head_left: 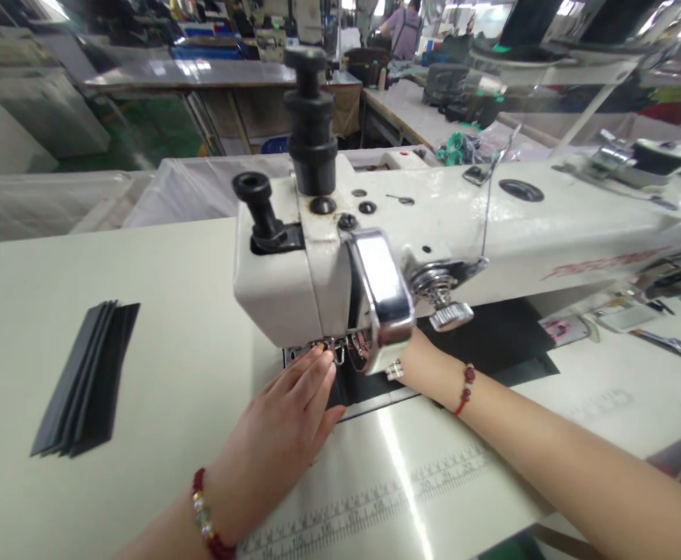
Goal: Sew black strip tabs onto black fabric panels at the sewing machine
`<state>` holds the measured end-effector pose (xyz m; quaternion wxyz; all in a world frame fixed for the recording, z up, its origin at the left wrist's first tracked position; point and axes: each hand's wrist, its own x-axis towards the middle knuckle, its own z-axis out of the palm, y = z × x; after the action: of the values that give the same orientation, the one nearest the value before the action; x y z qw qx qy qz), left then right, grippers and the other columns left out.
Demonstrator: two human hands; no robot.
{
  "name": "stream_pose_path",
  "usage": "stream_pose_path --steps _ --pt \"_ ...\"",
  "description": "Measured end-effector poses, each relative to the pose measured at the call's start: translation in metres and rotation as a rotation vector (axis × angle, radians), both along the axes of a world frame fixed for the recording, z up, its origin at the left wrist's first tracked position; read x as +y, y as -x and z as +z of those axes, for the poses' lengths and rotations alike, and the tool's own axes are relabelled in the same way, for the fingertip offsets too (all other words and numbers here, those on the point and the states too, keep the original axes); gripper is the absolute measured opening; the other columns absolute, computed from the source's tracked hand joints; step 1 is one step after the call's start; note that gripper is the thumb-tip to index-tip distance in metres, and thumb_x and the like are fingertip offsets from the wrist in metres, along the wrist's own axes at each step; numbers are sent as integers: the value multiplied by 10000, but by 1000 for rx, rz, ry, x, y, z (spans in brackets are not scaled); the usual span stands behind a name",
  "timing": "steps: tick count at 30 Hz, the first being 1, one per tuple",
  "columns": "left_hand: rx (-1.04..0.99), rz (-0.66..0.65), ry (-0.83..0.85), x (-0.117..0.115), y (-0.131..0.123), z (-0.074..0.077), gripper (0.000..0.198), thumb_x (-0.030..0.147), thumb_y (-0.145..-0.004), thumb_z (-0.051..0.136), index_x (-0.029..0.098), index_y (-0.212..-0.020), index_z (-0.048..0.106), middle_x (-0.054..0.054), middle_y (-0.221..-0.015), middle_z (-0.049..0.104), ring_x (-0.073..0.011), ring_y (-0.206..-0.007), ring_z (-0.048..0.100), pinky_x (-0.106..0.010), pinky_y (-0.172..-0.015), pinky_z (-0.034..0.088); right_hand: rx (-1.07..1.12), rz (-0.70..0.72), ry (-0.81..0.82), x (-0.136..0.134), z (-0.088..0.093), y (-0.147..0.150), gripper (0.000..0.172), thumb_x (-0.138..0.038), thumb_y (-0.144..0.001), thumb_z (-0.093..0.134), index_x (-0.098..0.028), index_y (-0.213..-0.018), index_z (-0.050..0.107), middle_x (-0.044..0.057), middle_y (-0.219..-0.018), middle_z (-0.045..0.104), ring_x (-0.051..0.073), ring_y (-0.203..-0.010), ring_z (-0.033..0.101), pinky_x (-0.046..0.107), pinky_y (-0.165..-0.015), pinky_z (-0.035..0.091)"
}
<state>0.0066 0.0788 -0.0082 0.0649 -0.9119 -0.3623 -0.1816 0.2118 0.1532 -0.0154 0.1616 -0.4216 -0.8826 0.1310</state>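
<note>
A white sewing machine (282, 288) stands over the pale table, with black material (495, 342) under its arm and near the needle area. My left hand (290, 420) lies palm down beside the presser foot, fingers stretched out, fingertips at the edge of the black material. My right hand (419, 362) reaches in behind the shiny metal guard (382, 288); its fingers are mostly hidden there, close to the material. A stack of narrow black strips (86, 381) lies on the left of the table.
A printed ruler scale (369, 509) runs along the table's front. Metal snips (670, 346) lie at the right. Behind the machine are a white-lined bin (200, 183) and more tables (229, 74). A person in purple (404, 31) is far back.
</note>
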Motion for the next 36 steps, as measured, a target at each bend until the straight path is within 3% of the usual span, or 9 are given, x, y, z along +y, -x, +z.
stream_pose_path --steps 6,8,10,14,25,36 --pt "-26 -2 117 -1 9 0 392 293 -953 458 27 -1237 510 -193 -1285 519 -297 -1189 498 -471 -979 500 -79 -20 -80 -18 19 -2 215 -227 -958 462 -168 -887 656 79 -910 686 208 -952 606 377 -916 441" --pt "-37 -30 142 -4 14 2 382 285 -946 481 48 -1243 509 -172 -1303 510 -290 -1229 464 -481 -1022 464 -154 -66 -158 -34 28 -8 177 -285 -933 526 -160 -953 649 104 -1005 673 248 -1068 561 471 -1031 338" --pt "-59 -70 149 -7 19 3 345 256 -943 495 62 -1227 521 -153 -1316 508 -276 -1260 436 -475 -1058 433 -210 -93 -195 -47 33 -16 241 -352 -898 587 -170 -1051 628 110 -1143 638 272 -1169 500 544 -1106 185" --pt "-107 -84 153 -10 24 3 307 224 -948 499 72 -1212 531 -136 -1303 529 -245 -1252 452 -410 -1030 474 -256 -83 -156 -58 35 -26 347 -402 -914 549 -218 -1209 558 73 -1358 517 243 -1285 403 545 -1143 34" --pt "18 -77 -33 -13 23 2 256 89 -903 532 58 -1150 595 -135 -1219 605 -287 -1155 532 -426 -913 540 -285 -65 -131 -54 35 -30 373 -441 -928 511 -242 -1242 539 41 -1421 457 224 -1327 355 523 -1152 55" --pt "27 -94 -4 -13 19 5 255 95 -917 495 18 -1139 593 -158 -1188 609 -274 -1039 562 -408 -814 582 -280 -64 -146 -52 34 -31 361 -446 -920 523 -221 -1199 571 60 -1389 488 237 -1291 395 514 -1147 92"
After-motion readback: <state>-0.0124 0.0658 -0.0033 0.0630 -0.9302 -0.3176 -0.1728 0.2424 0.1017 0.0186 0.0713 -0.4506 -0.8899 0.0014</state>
